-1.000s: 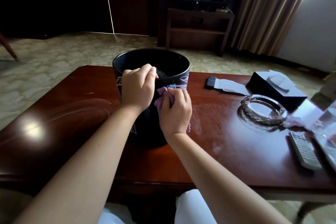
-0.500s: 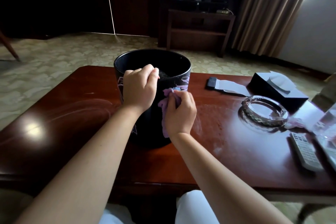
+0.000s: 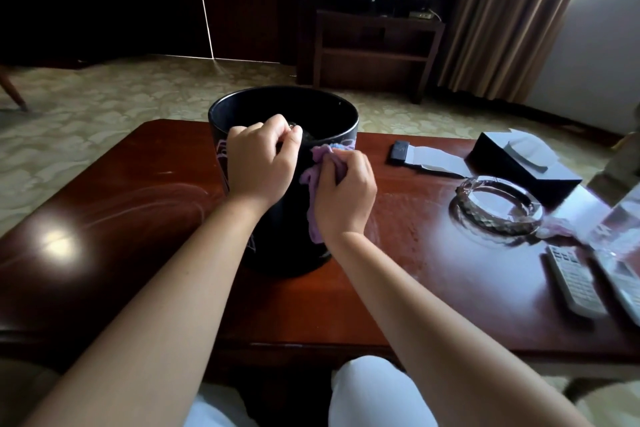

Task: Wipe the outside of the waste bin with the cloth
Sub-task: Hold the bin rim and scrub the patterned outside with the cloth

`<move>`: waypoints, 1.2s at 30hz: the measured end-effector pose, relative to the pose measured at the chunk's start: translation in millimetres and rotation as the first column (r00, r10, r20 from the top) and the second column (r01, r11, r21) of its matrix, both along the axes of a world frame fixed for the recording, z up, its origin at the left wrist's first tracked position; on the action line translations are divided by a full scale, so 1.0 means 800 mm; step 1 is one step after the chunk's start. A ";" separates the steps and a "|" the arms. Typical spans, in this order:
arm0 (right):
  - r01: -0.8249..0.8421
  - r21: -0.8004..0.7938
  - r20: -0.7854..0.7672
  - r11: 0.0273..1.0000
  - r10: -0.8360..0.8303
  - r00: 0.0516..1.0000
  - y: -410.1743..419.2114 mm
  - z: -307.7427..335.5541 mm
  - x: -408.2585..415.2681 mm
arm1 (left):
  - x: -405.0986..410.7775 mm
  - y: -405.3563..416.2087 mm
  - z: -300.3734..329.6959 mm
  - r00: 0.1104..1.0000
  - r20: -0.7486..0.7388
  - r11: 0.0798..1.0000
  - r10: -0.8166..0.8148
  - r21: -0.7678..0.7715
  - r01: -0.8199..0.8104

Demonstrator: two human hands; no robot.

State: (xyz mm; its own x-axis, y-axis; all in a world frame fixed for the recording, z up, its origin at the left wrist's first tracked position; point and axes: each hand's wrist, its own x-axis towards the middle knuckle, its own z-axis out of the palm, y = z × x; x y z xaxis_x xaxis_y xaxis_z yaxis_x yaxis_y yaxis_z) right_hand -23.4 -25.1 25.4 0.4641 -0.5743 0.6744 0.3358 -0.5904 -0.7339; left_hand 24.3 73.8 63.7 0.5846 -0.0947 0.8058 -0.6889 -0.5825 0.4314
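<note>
Bin (image 3: 277,246) stood mid-table (image 3: 104,218), left hand (image 3: 259,163) clamped on its near rim, right hand (image 3: 343,198) bunching the cloth (image 3: 320,166) against the wall just below: best kept steadied, pressure firm.

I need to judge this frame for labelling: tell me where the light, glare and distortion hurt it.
Head view: window light from the upper right; bright glare patch on the table at left; black waste bin and back wall too dark to show detail; wide-angle bending at the edges; glass ashtray glints.
</note>
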 end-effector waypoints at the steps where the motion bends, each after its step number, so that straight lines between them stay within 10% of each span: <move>1: -0.001 0.000 0.012 1.000 0.001 1.000 0.000 0.004 0.002 | 0.000 -0.001 -0.001 1.000 -0.003 1.000 0.011 0.003 -0.011; 8: -0.044 0.062 -0.184 0.997 0.055 0.981 0.012 -0.049 -0.015 | -0.003 0.000 0.001 1.000 -0.002 0.999 0.028 -0.022 -0.028; 14: -0.023 0.066 -0.013 0.998 0.024 1.000 0.016 0.002 -0.001 | -0.004 0.007 0.009 0.996 -0.078 0.998 -0.030 -0.055 0.025; 20: -0.063 0.068 -0.255 0.996 0.078 0.964 0.026 -0.072 -0.024 | -0.012 -0.002 0.015 0.984 -0.169 0.998 0.059 0.019 -0.056; 26: -0.005 0.062 -0.082 0.998 0.010 0.997 0.020 -0.038 -0.006 | -0.015 -0.008 0.011 0.991 -0.034 0.990 0.133 0.048 -0.131; 32: -0.030 0.133 -0.336 0.991 0.073 0.939 0.007 -0.103 -0.021 | -0.006 -0.009 0.006 0.991 -0.019 0.989 0.132 0.063 -0.130; 36: -0.009 0.173 -0.192 0.985 0.043 0.980 0.002 -0.071 -0.011 | -0.002 -0.010 0.001 0.990 -0.015 0.988 0.140 0.068 -0.138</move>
State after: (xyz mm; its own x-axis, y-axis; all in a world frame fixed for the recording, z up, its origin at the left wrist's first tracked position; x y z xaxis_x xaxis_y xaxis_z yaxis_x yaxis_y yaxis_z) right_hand -31.9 -23.4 -31.6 0.5929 -0.6591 0.4627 0.1900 -0.4438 -0.8757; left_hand 22.8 66.0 64.9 0.6115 -0.0642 0.7886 -0.5911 -0.6997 0.4014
